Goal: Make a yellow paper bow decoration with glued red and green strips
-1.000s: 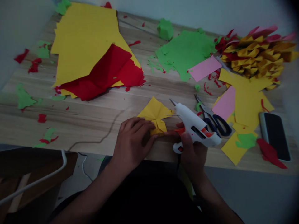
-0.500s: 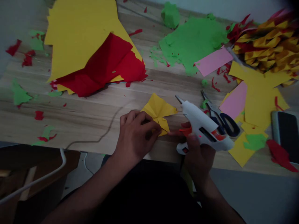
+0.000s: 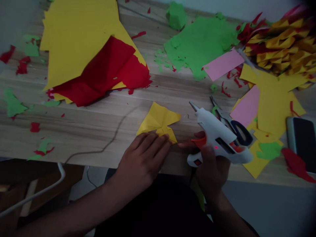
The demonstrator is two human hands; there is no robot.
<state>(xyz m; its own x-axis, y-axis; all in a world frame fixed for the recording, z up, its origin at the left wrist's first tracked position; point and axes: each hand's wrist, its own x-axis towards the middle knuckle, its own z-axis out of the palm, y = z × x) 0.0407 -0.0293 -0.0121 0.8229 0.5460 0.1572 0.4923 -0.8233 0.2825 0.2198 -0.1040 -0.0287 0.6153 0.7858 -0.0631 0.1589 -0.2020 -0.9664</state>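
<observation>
My left hand (image 3: 145, 158) lies on the near edge of a folded yellow paper piece (image 3: 158, 118), its fingers stretched out flat and pressing it to the table. The paper has creases and a small folded flap on its near right side. Wrapped in my right hand (image 3: 213, 172) is a white glue gun (image 3: 217, 130) with an orange trigger and a lit red light. Its metal nozzle points up and to the left, apart from the paper. My right index finger reaches left past the trigger, close to the paper's corner. My left thumb is hidden.
Scissors (image 3: 232, 121) lie just behind the glue gun. A phone (image 3: 301, 141) sits at the right, beside yellow paper scraps (image 3: 271, 112). Yellow sheets (image 3: 79, 36) and red paper (image 3: 106, 65) are stacked back left, with green paper (image 3: 197, 42) behind. Folded yellow pieces (image 3: 283, 46) crowd the back right.
My left hand has gone from pinching the yellow paper's near flap to lying flat over it. The paper has shifted slightly left; the glue gun has moved a little right.
</observation>
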